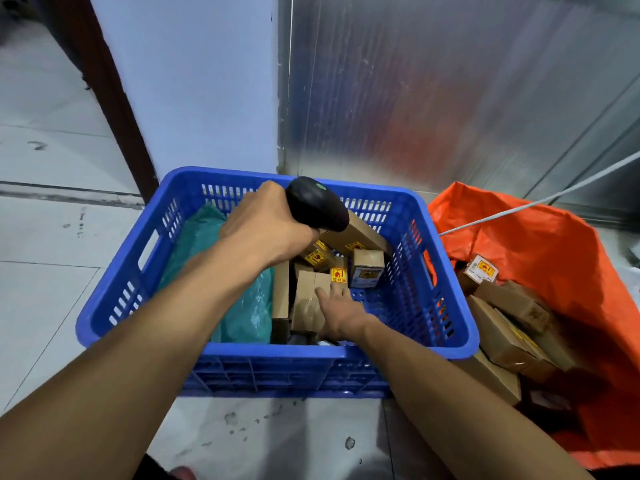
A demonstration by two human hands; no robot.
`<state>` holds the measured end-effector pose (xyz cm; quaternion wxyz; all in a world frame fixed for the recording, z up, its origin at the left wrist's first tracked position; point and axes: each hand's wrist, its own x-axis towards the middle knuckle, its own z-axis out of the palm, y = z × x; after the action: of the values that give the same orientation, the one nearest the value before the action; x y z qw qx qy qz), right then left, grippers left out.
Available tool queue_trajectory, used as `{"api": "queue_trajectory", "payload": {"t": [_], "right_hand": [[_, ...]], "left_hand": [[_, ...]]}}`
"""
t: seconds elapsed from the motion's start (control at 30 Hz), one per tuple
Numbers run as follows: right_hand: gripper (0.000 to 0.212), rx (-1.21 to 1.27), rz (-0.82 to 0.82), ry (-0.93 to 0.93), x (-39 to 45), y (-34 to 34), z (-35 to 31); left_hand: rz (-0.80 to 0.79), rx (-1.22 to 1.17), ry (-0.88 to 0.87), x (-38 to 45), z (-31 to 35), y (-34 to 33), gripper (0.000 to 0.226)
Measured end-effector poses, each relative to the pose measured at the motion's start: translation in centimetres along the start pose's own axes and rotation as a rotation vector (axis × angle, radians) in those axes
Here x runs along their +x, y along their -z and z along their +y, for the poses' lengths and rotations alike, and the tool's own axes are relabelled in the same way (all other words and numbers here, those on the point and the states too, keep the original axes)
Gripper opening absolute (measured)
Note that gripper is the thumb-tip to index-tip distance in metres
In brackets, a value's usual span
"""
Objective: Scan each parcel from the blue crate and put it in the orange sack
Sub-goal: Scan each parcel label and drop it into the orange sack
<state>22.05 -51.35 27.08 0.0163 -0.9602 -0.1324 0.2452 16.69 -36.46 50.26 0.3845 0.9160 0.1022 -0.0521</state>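
Observation:
A blue crate (114, 296) stands on the floor in front of me. It holds several small cardboard parcels with yellow-red stickers and a green plastic bag (249, 313). My left hand (266, 223) grips a black handheld scanner (317, 204) above the crate, its head pointing down and to the right. My right hand (337, 311) reaches down into the crate, fingers resting on a brown taped parcel (306, 306). To the right lies the open orange sack (554, 244) with several cardboard parcels (512, 303) inside.
Behind the crate rise a pale wall and a corrugated metal panel (433, 81). A grey cable (540, 202) runs across the sack's top. Tiled floor (52, 237) spreads to the left and in front, with a dark door frame (114, 98) at the back left.

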Motion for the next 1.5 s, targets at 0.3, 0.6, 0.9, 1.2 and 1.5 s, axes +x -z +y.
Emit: {"api": "queue_trajectory", "payload": {"t": [0.3,0.6,0.9,1.2,1.5], "right_hand": [[0.090,-0.273,-0.025,0.048,7.2,-2.7,-1.6],[0.095,-0.325,-0.120,0.058,10.7,-3.9,-1.4],[0.123,-0.263,-0.085,0.105,8.7,-2.2,-0.2],[0.103,-0.013,-0.012,0.046,2.6,3.5,3.8],[0.090,0.165,0.108,-0.121,-3.9,8.3,8.8]], "left_hand": [[0.043,-0.025,-0.034,2.3,-1.4,-0.4,0.020],[0.014,-0.019,-0.095,3.1,-1.3,-1.6,0.014],[0.013,-0.044,-0.130,3.0,-1.0,-1.0,0.015],[0.053,-0.010,-0.127,2.6,-0.8,-0.7,0.013],[0.002,0.050,-0.162,0.9,0.2,-1.6,0.024]]}}
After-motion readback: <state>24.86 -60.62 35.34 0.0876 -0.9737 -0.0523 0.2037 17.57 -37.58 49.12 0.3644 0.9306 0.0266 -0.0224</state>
